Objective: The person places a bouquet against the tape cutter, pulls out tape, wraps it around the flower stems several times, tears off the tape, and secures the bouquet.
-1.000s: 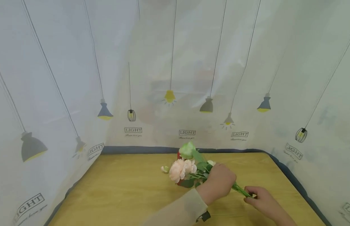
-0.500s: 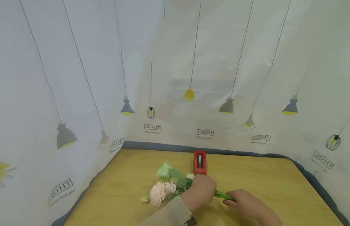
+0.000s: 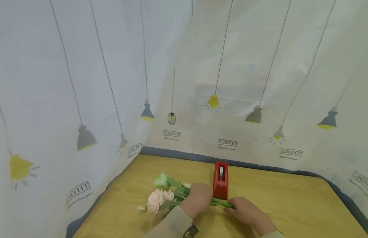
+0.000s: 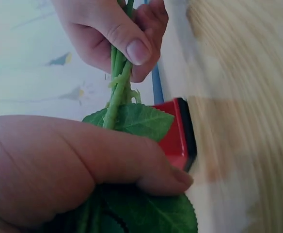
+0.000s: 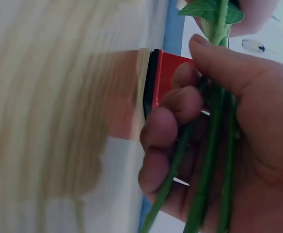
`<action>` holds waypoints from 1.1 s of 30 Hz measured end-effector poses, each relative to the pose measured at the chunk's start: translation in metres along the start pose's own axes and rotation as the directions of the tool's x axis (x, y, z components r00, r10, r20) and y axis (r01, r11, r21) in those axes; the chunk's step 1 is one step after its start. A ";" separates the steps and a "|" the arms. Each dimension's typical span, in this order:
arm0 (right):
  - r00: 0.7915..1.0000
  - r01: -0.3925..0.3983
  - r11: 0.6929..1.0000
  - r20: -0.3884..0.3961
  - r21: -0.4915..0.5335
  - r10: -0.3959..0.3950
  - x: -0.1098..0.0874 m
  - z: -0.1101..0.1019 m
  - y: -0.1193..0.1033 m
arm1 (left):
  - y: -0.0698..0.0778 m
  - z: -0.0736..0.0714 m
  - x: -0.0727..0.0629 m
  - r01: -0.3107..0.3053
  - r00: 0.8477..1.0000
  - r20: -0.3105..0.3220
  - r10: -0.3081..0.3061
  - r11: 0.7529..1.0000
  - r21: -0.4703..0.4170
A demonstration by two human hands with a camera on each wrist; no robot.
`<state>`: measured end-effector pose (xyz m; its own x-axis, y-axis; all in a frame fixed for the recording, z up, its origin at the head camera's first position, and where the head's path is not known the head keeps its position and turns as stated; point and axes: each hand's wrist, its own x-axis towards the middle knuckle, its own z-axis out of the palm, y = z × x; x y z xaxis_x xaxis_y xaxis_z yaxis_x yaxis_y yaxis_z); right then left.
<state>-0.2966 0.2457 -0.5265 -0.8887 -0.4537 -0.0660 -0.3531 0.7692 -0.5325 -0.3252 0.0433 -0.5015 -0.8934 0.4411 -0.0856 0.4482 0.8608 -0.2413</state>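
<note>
A bunch of flowers [image 3: 155,200] with pale pink and light green blooms lies slantwise above the table, heads to the left. My left hand [image 3: 199,198] grips it around the upper stems, just behind the leaves. Farther down, my right hand [image 3: 246,210] curls its fingers around the lower stems [image 5: 212,160]; several green stems cross its palm in the right wrist view. In the left wrist view a serrated leaf [image 4: 144,121] sticks out between the two hands. Part of the leaves is hidden under the left hand.
A red tape dispenser [image 3: 221,185] stands on the wooden table [image 3: 291,198] just beyond the hands. White sheeting printed with lamps [image 3: 252,114] surrounds the table at the back and sides, with a dark blue strip [image 3: 184,155] along the far edge.
The head view has turned, so hands and flowers sit farther left. The tape dispenser, first mostly covered by the flowers, now shows fully. Both hands keep their hold on the stems.
</note>
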 end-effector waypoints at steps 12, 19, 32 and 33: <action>0.997 -0.031 1.000 -0.068 0.002 0.031 0.008 0.008 0.005 | -0.025 0.025 0.008 -0.005 1.000 0.023 0.010 0.982 -0.191; 0.993 -0.038 0.999 -0.113 -0.006 0.037 0.007 0.008 0.009 | -0.030 0.024 0.009 -0.019 0.999 0.027 0.026 0.973 -0.231; 0.989 -0.083 0.996 -0.128 -0.027 0.079 0.008 0.006 0.012 | -0.037 0.028 0.012 -0.097 0.995 -0.039 0.090 0.955 -0.282; 0.988 -0.086 0.996 -0.130 -0.025 0.082 0.007 0.006 0.012 | -0.037 0.028 0.012 -0.107 0.994 -0.052 0.097 0.954 -0.279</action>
<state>-0.3055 0.2493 -0.5387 -0.9452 -0.3265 0.0007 -0.2824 0.8164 -0.5037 -0.3532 0.0098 -0.5210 -0.8429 0.5348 -0.0585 0.5327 0.8449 0.0488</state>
